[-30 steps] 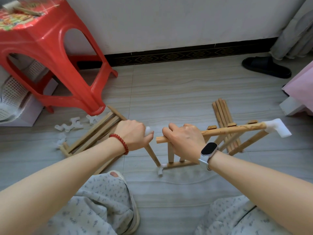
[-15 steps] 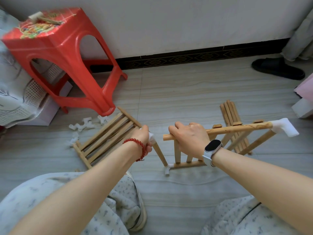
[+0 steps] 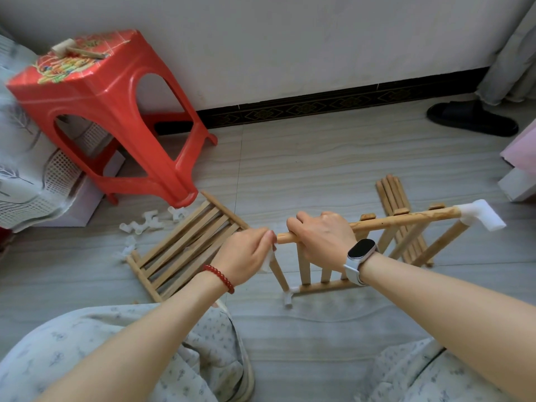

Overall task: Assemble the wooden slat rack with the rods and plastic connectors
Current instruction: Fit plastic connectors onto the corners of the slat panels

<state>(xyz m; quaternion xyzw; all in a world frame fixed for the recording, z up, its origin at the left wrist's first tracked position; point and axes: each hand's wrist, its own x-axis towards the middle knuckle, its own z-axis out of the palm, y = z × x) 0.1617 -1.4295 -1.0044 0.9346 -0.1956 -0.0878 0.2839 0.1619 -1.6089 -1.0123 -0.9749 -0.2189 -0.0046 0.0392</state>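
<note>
1. A half-built wooden rack frame (image 3: 327,282) stands upright on the tiled floor (image 3: 319,169), straight ahead of a seated person's knees.
2. The right hand (image 3: 322,239), with a smartwatch (image 3: 361,252) on its wrist, is curled tightly around the frame's top rod (image 3: 406,220) near the rod's left end.
3. The left hand (image 3: 243,256), wearing a red bead bracelet (image 3: 219,278), pinches a white plastic connector (image 3: 271,255) right at that rod's left tip, atop a leaning upright rod.
4. Another white corner connector (image 3: 481,217) caps the top rod's right end.
5. A flat wooden slat panel (image 3: 185,246) lies left of the frame.
6. Loose white connectors (image 3: 145,224) lie scattered beyond the panel, far left of the frame.
7. Spare rods (image 3: 393,192) lie in a bundle behind the frame's right side.
8. A red plastic stool (image 3: 110,111) stands far left of the frame, a small wooden mallet (image 3: 75,50) on top.
9. A black slipper (image 3: 470,118) lies far behind the frame's right end, by the wall.
</note>
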